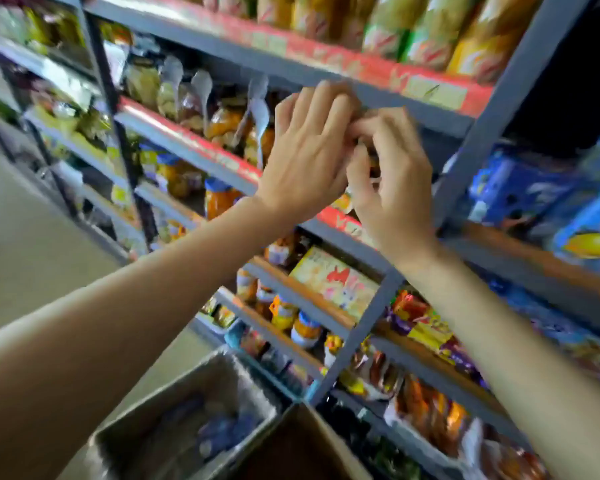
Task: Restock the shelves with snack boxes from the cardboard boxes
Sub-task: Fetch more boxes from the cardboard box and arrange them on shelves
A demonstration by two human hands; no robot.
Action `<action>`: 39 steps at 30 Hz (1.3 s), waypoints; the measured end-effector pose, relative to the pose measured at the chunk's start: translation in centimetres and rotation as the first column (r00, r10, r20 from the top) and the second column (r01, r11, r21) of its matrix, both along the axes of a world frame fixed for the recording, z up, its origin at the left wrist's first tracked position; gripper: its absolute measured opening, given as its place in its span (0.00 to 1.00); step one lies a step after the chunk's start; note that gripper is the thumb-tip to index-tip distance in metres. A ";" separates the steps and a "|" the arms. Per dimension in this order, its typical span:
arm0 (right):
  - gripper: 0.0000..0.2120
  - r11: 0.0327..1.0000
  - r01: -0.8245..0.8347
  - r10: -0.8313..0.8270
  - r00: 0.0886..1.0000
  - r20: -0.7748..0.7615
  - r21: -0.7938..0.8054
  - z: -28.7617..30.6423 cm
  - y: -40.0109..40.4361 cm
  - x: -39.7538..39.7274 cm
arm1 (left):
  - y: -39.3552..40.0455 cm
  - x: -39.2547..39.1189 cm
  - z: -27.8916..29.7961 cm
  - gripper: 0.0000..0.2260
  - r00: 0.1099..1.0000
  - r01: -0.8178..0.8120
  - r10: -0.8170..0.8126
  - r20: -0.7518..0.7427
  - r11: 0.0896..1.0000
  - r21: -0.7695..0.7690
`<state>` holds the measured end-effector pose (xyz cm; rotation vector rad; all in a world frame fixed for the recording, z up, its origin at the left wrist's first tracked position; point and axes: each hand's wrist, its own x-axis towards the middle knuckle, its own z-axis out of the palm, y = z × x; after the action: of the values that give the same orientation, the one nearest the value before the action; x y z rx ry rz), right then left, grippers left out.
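Hands meet at the second shelf (194, 147): left hand (309, 150) open, right hand (392, 168) curled, possibly pinching 1 small hidden packet. Cardboard box (125, 441) sits far below the shelf.

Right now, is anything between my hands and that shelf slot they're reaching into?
Nothing visible blocks them. Both the left hand and right hand are already at the shelf opening, under the upper shelf edge. What they hold is hidden.

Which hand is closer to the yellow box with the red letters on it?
Right. The right hand is above the yellow box, slightly to its right. The left hand is higher still, up and to the left.
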<state>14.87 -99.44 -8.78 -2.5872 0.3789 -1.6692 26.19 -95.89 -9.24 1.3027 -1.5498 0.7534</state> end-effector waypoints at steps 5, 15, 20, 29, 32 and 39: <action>0.13 0.913 0.044 0.123 0.919 -0.376 0.406 -27.2 5.7 11.6 | 9.3 11.9 -26.1 0.15 0.916 -0.345 0.397 0.047 0.725 0.596; 0.17 0.786 0.477 0.379 0.131 -0.916 0.394 -76.5 9.7 15.6 | 21.3 16.2 -73.1 0.14 0.861 -0.187 0.477 0.174 -0.020 0.982; 0.17 0.942 0.270 0.255 -0.182 -0.950 0.201 -90.8 7.1 21.3 | 19.0 17.8 -86.0 0.18 0.825 -0.068 0.547 0.141 -0.151 0.986; 0.27 0.991 0.077 0.128 -0.417 -0.900 0.105 -101.5 6.2 24.2 | 17.1 18.2 -94.2 0.21 0.855 -0.026 0.504 0.127 -0.204 0.979; 0.26 0.994 0.029 0.106 -0.461 -0.881 0.105 -101.6 7.8 24.0 | 17.0 18.7 -92.4 0.20 0.865 -0.036 0.484 0.133 -0.206 0.978; 0.25 0.980 0.118 0.197 -0.472 -0.859 0.160 -98.4 8.1 23.4 | 15.2 19.3 -89.3 0.21 0.855 -0.074 0.483 0.190 -0.248 0.966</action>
<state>38.23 -91.37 -107.20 -2.7768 0.2985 1.4251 45.47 -80.68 -98.58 2.9097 -1.4257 -0.8629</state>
